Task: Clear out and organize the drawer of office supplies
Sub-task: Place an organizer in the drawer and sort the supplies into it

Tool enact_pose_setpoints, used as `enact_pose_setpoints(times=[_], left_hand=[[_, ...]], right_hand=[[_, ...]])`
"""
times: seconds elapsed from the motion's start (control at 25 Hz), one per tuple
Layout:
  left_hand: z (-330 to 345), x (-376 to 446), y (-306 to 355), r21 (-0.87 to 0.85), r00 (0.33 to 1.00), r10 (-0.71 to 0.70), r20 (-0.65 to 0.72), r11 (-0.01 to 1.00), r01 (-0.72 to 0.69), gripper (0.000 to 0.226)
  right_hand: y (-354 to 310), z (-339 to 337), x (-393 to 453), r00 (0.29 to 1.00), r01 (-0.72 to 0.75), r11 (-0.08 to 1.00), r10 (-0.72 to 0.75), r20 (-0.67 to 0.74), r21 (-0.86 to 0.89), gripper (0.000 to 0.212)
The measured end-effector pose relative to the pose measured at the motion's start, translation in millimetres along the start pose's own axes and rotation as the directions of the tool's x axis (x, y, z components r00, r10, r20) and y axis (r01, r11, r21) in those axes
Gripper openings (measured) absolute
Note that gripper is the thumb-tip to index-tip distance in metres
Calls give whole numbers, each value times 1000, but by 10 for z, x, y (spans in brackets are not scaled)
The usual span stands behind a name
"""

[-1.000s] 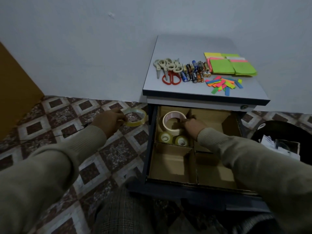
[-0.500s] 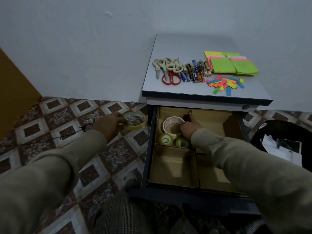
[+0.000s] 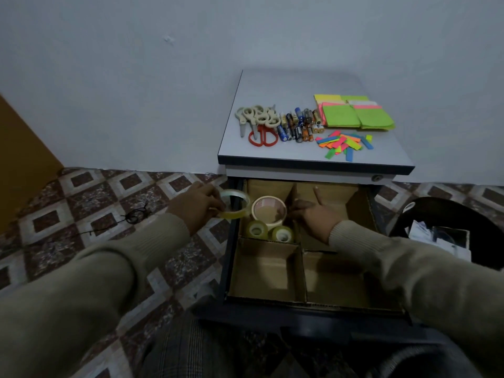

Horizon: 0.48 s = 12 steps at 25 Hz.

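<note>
On the far left we see a brown board [image 3: 19,156] by the wall. A thin black cord [image 3: 133,216] lies on the tiled floor [image 3: 81,197].

Next comes our left hand [image 3: 195,207]. It holds one clear tape ring [image 3: 235,204] with curled fingers, just over the left edge of the open drawer [image 3: 231,268]. The ring is in the air and does not touch the other tapes.

Inside the drawer we count four cardboard boxes [image 3: 268,271]. The back left box has three tape rolls. One is a big white roll [image 3: 269,211]. Two are small clear rolls [image 3: 257,230], side by side in front of the big one. The two front boxes have nothing in them that we can see.

Our right hand [image 3: 316,214] is in the back right box, just beside the big white roll. Its fingers lie flat and loose, and it holds nothing.

On the grey cabinet top [image 3: 272,85] things lie in a row. First come the scissors [image 3: 259,124]. One pair has red handles. The others have pale handles, and they overlap too much for us to count. Then comes a bunch of batteries [image 3: 298,126], too many and too small to count. Then come stacked sticky notes [image 3: 354,111], green, yellow and pink. In front of them lies a heap of small colour strips [image 3: 345,144].

On the far right stands one black bin [image 3: 447,214] with paper in it.
</note>
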<state>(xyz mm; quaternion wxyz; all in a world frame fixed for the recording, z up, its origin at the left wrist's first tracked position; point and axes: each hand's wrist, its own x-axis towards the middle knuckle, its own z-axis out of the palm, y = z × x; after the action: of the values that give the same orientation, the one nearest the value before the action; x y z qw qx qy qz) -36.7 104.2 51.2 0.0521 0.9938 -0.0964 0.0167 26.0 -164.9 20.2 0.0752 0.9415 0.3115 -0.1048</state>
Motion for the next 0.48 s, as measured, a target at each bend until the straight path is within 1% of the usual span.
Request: enact_pose_setpoints(times=[0.12,0.2,0.28,0.36,0.48], left_hand=[[48,133,272,102,996,85,27,991,-87,29],[123,231,444,179,992,104,72,977,-115,31],[218,333,577,230,990,91,109,966,-115,32],[320,451,667,266,990,72,118,959,-101,32],[476,620,742,295,990,29,139,953,-69,31]], right_hand=[[138,8,-205,998,-46,999,46,-35,-5,39],[248,14,-309,996,-74,997,74,-48,-2,38],[345,9,-404,995,-86,996,86,-55,-8,37],[436,24,-465,992,-104,995,104,-66,-7,37],[567,88,-491,985,-130,990,134,-105,49,38]])
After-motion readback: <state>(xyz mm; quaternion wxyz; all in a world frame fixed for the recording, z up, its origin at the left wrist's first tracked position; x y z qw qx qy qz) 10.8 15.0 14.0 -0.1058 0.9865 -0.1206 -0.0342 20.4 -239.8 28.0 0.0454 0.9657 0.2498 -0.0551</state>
